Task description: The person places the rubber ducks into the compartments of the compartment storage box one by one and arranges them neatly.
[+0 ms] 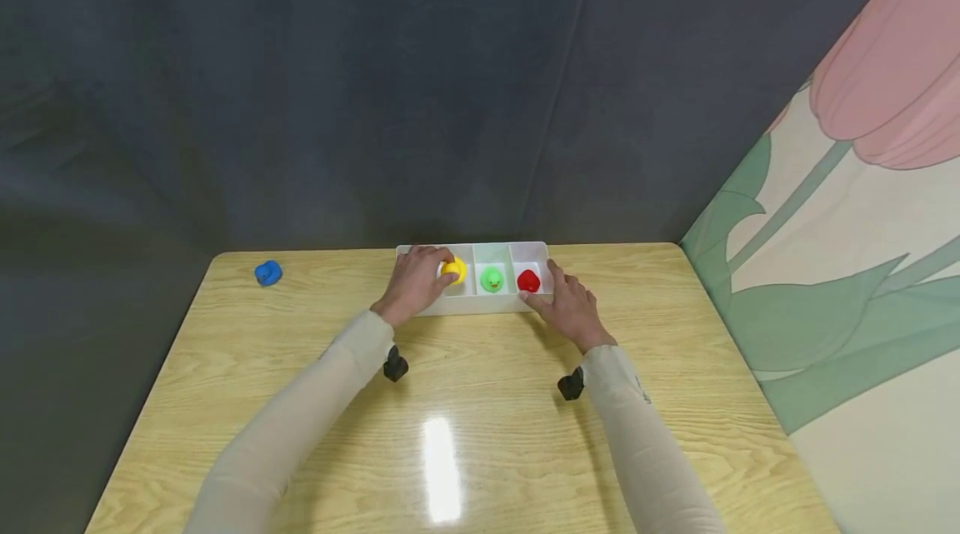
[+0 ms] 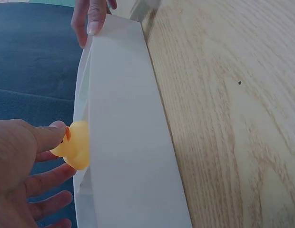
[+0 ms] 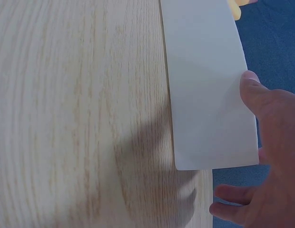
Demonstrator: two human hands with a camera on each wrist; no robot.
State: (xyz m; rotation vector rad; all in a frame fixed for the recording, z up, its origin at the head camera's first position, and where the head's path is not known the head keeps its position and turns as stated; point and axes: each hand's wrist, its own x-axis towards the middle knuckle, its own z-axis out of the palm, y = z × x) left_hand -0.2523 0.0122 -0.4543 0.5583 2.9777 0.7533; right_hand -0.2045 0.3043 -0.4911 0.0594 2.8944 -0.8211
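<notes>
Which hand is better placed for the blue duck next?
Likely the left hand: it's nearer the blue duck, though pinching the yellow duck; the right hand is farther away, touching the tray.

You have a tray point(image 1: 480, 306) of smooth, semi-matt plastic, the yellow duck point(image 2: 79, 149) at its wall in smooth plastic, a glossy wood-grained tabletop point(image 1: 495, 384) beneath it, matt cloth point(image 1: 375, 101) behind it.

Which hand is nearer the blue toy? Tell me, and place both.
Left: the left hand, pinching the yellow duck, is right of the blue toy; the right hand, at the right end of the tray, is farther right.
</notes>
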